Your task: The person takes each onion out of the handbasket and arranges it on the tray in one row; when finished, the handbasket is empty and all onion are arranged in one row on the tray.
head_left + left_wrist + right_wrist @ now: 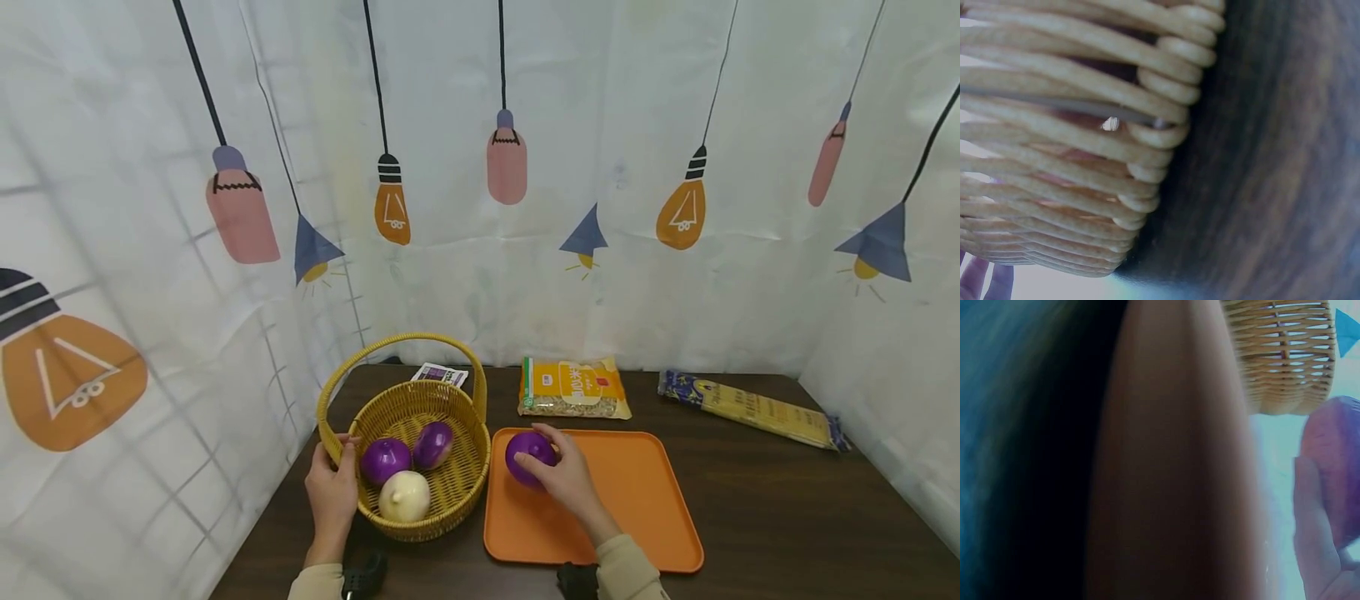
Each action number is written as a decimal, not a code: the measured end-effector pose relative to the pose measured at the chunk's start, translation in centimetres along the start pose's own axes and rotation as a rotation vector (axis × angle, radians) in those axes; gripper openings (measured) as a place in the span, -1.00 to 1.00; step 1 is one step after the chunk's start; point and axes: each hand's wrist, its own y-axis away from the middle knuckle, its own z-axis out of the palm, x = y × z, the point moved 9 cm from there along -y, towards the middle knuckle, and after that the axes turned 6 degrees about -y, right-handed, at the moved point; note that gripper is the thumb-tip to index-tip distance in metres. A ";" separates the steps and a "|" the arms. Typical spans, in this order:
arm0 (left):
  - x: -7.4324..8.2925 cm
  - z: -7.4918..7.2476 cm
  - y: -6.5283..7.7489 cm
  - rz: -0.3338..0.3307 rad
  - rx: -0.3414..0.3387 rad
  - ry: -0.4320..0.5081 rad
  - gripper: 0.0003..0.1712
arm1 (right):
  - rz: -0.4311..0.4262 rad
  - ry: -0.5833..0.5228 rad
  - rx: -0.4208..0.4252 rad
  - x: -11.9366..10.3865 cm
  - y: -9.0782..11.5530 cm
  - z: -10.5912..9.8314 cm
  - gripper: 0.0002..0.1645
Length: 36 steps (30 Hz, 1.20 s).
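My left hand (333, 492) holds the left side of a yellow wicker basket (420, 531), at the foot of its tall handle. Inside the basket lie two purple onions (386, 461) and one white onion (404, 497). Another purple onion (524, 457) is gripped between the thumb and fingers of my right hand (570, 477), above the left part of an orange tray (630, 508). The right wrist view shows that onion at the right edge, with a finger along it. In the left wrist view the basket's woven wall (1072, 137) fills the left half; only fingertips show there.
Behind the tray lies an orange-yellow bag of grain (576, 388). A long yellow and blue packet (753, 408) rests at the back right of the dark table (772, 517). A small white and purple packet (439, 374) sits behind the basket. A patterned curtain (465, 292) encloses the table's back and sides.
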 end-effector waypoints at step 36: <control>0.0 0.0 -0.1 0.033 0.005 0.014 -0.79 | 0.018 0.234 -0.143 2.1 0.2 1.6 0.06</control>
